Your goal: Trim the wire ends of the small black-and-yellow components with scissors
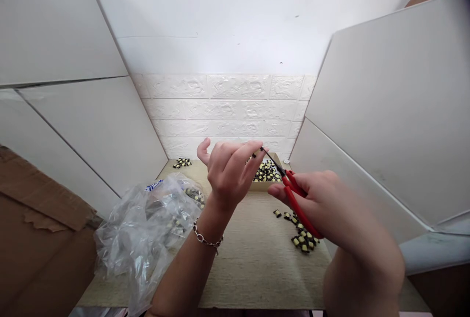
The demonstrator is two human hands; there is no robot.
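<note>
My left hand (pixel 229 172) is raised over the table, back toward me, with thumb and fingers closed on a small black-and-yellow piece (pixel 254 154) that they largely hide. My right hand (pixel 326 199) is wrapped round a pair of red-handled scissors (pixel 301 213). Their thin dark tips reach the piece at my left fingertips; I cannot tell whether they are cutting it. Behind my hands stands a shallow cardboard box (pixel 265 186) holding many like pieces. Below my right hand lies a loose heap of black-and-yellow pieces (pixel 304 238).
A crumpled clear plastic bag (pixel 147 238) with more pieces inside covers the table's left side. A small cluster of pieces (pixel 182 163) lies at the back left. White panels (pixel 374 111) enclose both sides, and a brown cardboard box (pixel 40 243) stands at left.
</note>
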